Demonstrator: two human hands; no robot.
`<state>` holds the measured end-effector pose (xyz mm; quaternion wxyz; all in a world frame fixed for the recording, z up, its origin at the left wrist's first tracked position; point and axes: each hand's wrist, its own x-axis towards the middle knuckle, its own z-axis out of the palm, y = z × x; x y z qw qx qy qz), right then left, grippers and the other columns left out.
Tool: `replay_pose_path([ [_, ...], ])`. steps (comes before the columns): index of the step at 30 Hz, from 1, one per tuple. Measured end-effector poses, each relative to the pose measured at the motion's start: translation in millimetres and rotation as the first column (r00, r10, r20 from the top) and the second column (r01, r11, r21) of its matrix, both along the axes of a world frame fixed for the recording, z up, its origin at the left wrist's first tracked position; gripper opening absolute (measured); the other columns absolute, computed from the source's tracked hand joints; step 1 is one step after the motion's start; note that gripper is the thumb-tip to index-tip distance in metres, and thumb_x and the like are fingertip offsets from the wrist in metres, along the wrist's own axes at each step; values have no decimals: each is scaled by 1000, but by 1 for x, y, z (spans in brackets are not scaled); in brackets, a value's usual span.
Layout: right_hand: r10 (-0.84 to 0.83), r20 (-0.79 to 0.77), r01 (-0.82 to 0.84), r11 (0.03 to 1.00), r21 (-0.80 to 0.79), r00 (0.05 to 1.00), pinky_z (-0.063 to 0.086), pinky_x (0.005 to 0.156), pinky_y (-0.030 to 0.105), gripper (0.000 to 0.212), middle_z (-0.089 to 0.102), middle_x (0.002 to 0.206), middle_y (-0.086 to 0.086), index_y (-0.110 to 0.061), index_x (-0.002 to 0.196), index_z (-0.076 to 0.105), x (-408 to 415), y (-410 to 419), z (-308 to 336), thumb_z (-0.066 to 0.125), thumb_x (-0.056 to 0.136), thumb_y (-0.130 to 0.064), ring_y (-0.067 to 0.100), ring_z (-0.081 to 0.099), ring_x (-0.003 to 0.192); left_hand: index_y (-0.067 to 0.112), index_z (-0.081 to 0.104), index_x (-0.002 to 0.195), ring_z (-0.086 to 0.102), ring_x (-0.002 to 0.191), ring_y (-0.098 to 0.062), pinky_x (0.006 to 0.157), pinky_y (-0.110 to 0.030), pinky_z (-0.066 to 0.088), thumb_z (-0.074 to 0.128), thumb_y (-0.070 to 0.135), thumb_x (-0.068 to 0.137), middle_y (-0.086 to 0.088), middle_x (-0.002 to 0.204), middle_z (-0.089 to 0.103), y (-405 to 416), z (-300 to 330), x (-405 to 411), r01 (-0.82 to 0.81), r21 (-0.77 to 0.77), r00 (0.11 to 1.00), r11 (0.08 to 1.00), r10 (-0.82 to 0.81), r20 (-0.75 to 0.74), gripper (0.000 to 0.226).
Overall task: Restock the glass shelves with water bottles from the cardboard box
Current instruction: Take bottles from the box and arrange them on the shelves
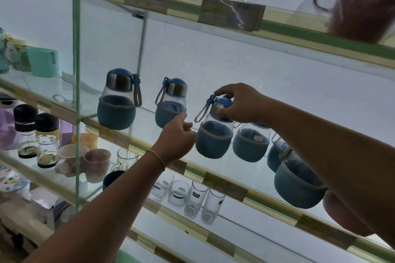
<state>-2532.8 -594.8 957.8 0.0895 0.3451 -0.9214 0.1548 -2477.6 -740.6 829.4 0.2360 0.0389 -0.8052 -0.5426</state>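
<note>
Several round glass water bottles with blue sleeves, steel caps and strap loops stand in a row on the middle glass shelf [136, 141]. My right hand [239, 104] pinches the cap of the third bottle [213, 139] from above. My left hand [177, 136] reaches up just left of that bottle's sleeve, fingers loosely curled, and I cannot tell whether it touches it. To the left stand two more bottles [117, 102] [171, 102]. Others [251, 141] [296, 183] continue to the right, partly hidden by my right arm. The cardboard box is out of view.
A vertical glass divider [76, 70] splits the shelving. The lower shelf holds drinking glasses [193, 198], mugs [97, 164] and dark-lidded jars [25, 132]. A mint cup [43, 62] sits at the left. A pink bottle [361, 4] stands on the shelf above, right.
</note>
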Motion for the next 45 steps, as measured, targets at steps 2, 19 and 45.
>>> replay_pose_path([
  [2,1,-13,-1,999,34,1000,50,98,36,50,60,125,3,-20,130,60,3,6,1,72,82,-23,20,56,107,9,28,147,56,117,-24,87,-24,42,53,10,90,-11,124,60,3,5,4,21,-79,1000,997,-19,21,62],
  [19,11,54,-15,996,82,998,51,82,23,53,64,114,-3,-19,124,64,17,65,12,79,76,-34,15,61,100,11,14,152,55,118,-22,84,-22,42,54,18,92,-10,136,56,63,9,36,124,-168,989,978,-108,101,72],
  [45,-25,43,22,997,68,999,47,77,20,53,62,113,-5,-21,128,62,28,108,10,77,79,-35,13,60,97,13,14,152,54,118,-18,82,-20,44,55,15,92,-7,140,52,101,3,40,182,-162,982,970,-169,89,73],
])
